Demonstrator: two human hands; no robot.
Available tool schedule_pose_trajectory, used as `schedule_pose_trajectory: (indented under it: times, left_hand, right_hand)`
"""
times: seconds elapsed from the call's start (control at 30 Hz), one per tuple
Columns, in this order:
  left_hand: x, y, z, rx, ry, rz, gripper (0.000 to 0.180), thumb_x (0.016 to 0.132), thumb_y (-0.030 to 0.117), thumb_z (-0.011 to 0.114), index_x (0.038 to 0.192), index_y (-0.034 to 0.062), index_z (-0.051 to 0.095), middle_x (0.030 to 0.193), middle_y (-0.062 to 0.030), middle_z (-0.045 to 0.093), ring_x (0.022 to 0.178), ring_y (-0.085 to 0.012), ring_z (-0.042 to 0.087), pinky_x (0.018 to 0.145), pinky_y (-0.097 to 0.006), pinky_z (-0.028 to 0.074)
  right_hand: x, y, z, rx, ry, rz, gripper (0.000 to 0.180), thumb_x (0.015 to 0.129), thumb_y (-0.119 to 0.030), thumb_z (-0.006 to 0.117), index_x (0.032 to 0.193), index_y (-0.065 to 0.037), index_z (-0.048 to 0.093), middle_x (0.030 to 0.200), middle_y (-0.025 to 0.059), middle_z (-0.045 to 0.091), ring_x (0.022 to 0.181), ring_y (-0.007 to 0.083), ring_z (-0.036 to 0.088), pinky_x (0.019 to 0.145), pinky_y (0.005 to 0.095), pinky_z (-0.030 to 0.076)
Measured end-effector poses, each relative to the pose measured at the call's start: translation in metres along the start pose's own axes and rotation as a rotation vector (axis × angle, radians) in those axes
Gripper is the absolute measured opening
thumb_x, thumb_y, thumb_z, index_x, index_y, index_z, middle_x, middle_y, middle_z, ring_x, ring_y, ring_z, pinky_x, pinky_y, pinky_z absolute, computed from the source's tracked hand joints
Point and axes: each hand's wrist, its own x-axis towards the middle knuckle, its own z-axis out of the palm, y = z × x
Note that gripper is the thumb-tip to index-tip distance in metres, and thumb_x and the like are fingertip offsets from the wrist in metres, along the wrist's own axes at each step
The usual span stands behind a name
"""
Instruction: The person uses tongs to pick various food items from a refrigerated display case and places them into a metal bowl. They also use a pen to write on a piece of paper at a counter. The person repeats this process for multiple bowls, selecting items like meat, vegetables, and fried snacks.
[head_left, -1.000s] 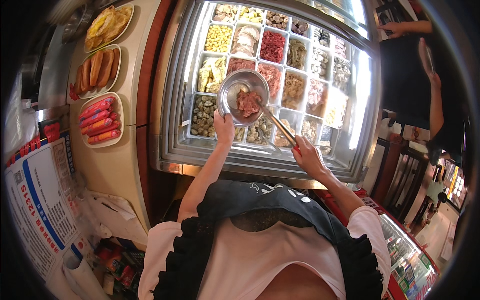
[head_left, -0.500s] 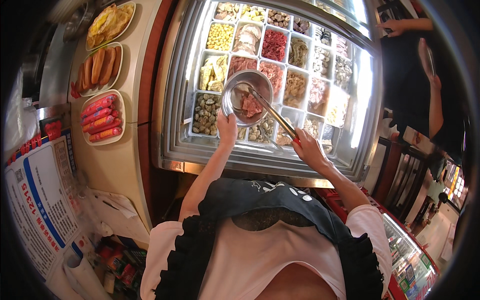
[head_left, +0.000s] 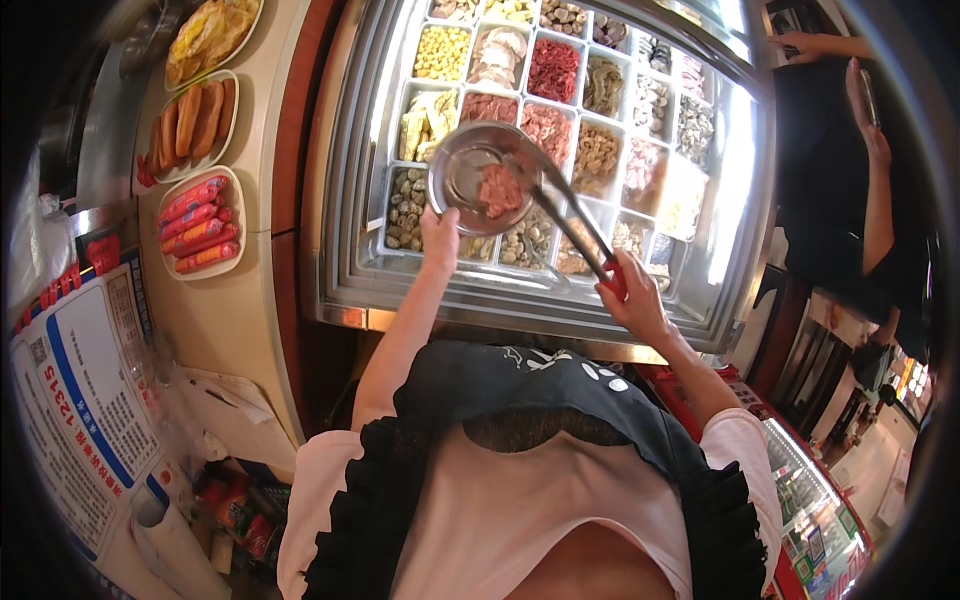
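My left hand (head_left: 438, 238) grips the near edge of a round metal bowl (head_left: 449, 165), held above the food bins. A clump of raw pink meat (head_left: 499, 191) lies inside it. In my right hand (head_left: 637, 300) is a pair of metal tongs (head_left: 590, 232) with a red grip. The tongs' arms are spread, and their tips reach over the bowl's right edge beside the meat. Below sits a lit display case (head_left: 355, 215) of white bins, with sliced raw meat (head_left: 546, 133), red meat strips (head_left: 553, 70), corn (head_left: 440, 52) and shellfish (head_left: 408, 207).
On the left counter (head_left: 210, 320) stand plates of fried eggs (head_left: 210, 38), sausages (head_left: 200, 118) and red-wrapped sausages (head_left: 203, 225). The case's metal frame (head_left: 480, 292) runs along the near side. Across it at the right, another person (head_left: 822, 150) holds a phone (head_left: 869, 97).
The tongs have opened wider and drawn back from the meat, which stays in the bowl. The bowl has shifted slightly left and up in the picture. My right hand has moved a little right.
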Motion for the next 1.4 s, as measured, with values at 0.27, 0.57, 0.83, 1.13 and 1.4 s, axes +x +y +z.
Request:
schedule_pose_trajectory:
  times: [0.27,0.57,0.83,1.13,1.4]
  left_hand:
    - [0.007,0.041,-0.062,-0.088,0.149,0.098,0.027,0.076,0.009,0.045,0.102,0.0065,0.046,0.091,-0.0054,0.054,0.077,-0.0138,0.054,0.058,-0.027,0.046]
    - [-0.025,0.055,-0.084,-0.109,0.175,0.051,0.024,0.077,0.008,0.043,0.101,0.0060,0.047,0.089,-0.0043,0.054,0.073,-0.0128,0.054,0.057,-0.026,0.045]
    - [-0.036,0.058,-0.095,-0.170,0.159,0.048,0.026,0.078,0.007,0.042,0.103,0.0046,0.045,0.093,-0.0060,0.053,0.075,-0.0144,0.054,0.059,-0.028,0.047]
    - [-0.034,0.055,-0.100,-0.147,0.192,0.041,0.027,0.078,0.007,0.041,0.105,0.0050,0.044,0.094,-0.0059,0.054,0.079,-0.0150,0.054,0.063,-0.030,0.046]
    - [-0.022,0.055,-0.096,-0.111,0.176,0.020,0.029,0.078,0.007,0.042,0.107,0.0051,0.043,0.097,-0.0073,0.053,0.080,-0.0164,0.055,0.063,-0.031,0.047]
  right_hand:
    - [0.017,0.061,0.041,-0.195,-0.345,-0.059,0.031,0.068,-0.012,0.059,0.091,0.004,0.046,0.078,0.0180,0.049,0.076,0.0326,0.052,0.065,0.0374,0.043]
    - [0.138,-0.003,0.115,-1.138,-0.751,-0.799,0.015,0.072,-0.011,0.058,0.079,0.001,0.052,0.071,0.0065,0.050,0.057,0.0116,0.048,0.046,0.0230,0.041]
    - [0.156,-0.014,0.176,-1.480,-1.082,-0.921,0.032,0.061,-0.008,0.067,0.089,0.003,0.058,0.082,0.0077,0.054,0.072,0.0173,0.053,0.052,0.0294,0.042]
    - [0.155,0.051,0.143,-0.873,-0.953,-0.556,0.018,0.083,-0.013,0.045,0.084,0.005,0.049,0.070,0.0118,0.049,0.053,0.0123,0.047,0.043,0.0246,0.042]
    - [0.132,0.094,0.140,-0.494,-1.076,-0.205,0.017,0.075,-0.013,0.050,0.084,0.001,0.049,0.076,0.0137,0.052,0.068,0.0240,0.052,0.056,0.0354,0.045]
